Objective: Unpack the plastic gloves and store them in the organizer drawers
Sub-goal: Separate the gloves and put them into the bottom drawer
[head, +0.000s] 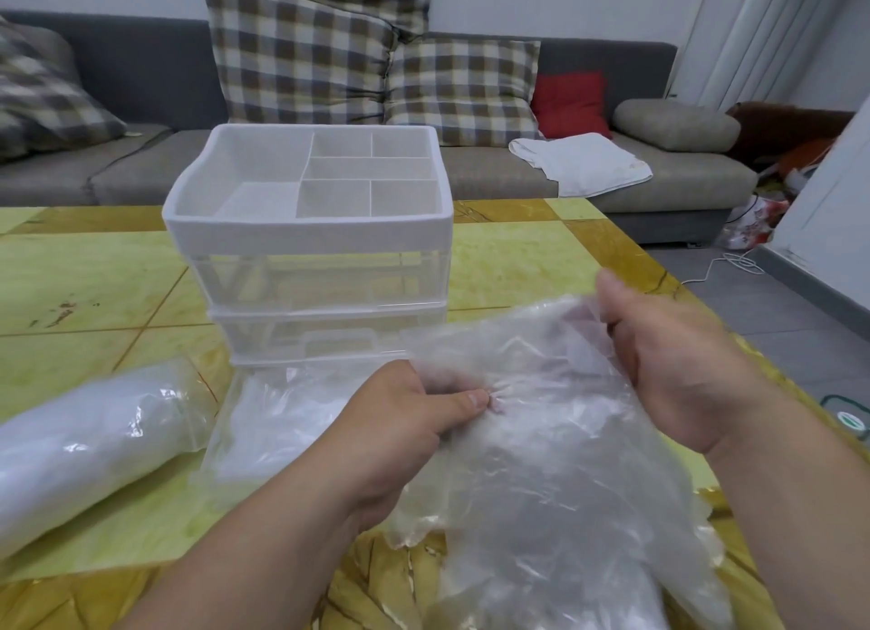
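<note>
1. Step in hand, by the look of it: sorting a loose stack of plastic gloves (541,465), out of the pack but not yet stored.
2. Left hand (400,432): thumb and fingers pinching a fold at the stack's left side. Nothing else in it.
3. Right hand (673,361): fingers curled round the stack's far-right edge, thumb up. Also gripping the film.
4. Gloves: held between both hands over the near-right part of the desk (70,276), lower end trailing toward the near edge. Long axis roughly far-to-near, drifting right at the bottom.
5. Organizer (310,234): ahead and to the left of the stack, just beyond the left hand. White compartment tray on top, two clear drawers beneath. Lower drawer's handle (336,340) facing this way. Open or closed: cannot tell through the clear plastic.
6. Key relation: drawers up-left of the gloves, left hand nearer the handle. Likely split: left to pull a drawer, right to keep the stack.
7. Stack probably too long as it lies. Expect a fold across the long axis first.
8. Also on the desk: a clear bag (277,422) flat just in front of the organizer, and a wrapped white roll (84,446) at the left. Contents unclear.
9. Risk: thin, slippery film. One-handed hold could shed sheets.
</note>
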Action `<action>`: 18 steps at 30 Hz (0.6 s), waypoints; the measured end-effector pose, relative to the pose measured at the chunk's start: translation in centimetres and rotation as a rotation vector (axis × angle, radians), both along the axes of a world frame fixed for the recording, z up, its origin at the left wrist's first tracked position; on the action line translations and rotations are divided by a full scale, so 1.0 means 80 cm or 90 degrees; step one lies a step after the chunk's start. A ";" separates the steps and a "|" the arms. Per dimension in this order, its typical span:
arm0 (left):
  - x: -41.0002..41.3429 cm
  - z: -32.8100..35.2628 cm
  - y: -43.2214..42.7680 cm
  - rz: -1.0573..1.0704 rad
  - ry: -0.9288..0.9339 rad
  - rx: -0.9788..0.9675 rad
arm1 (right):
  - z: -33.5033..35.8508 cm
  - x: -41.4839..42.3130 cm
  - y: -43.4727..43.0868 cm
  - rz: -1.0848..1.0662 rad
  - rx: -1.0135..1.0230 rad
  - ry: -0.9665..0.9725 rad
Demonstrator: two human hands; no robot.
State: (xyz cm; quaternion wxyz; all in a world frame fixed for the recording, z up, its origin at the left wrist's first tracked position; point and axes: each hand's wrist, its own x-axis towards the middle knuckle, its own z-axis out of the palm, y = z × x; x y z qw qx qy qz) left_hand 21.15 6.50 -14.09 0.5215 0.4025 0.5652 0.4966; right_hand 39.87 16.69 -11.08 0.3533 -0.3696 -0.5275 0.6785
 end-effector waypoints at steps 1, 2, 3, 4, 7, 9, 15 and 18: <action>0.000 0.001 0.000 0.002 0.000 -0.004 | 0.001 0.003 0.002 0.030 -0.036 0.030; -0.001 0.001 0.000 0.007 0.000 -0.008 | 0.003 0.005 0.002 0.067 -0.059 0.057; -0.001 0.000 0.000 0.010 0.004 -0.011 | 0.005 0.009 0.002 0.105 -0.047 0.062; -0.001 0.000 0.000 0.015 0.007 -0.014 | 0.007 0.013 0.000 0.141 -0.002 0.039; -0.002 -0.003 0.001 0.025 0.019 -0.019 | 0.006 0.012 -0.004 0.155 0.193 -0.135; -0.002 -0.004 0.002 0.022 0.025 -0.014 | 0.001 0.005 -0.003 0.076 0.215 -0.185; -0.011 0.000 0.003 0.015 -0.005 0.035 | -0.002 0.000 -0.002 0.009 0.162 -0.170; -0.017 0.002 0.004 0.033 -0.033 0.072 | -0.001 -0.002 -0.003 0.029 0.154 -0.150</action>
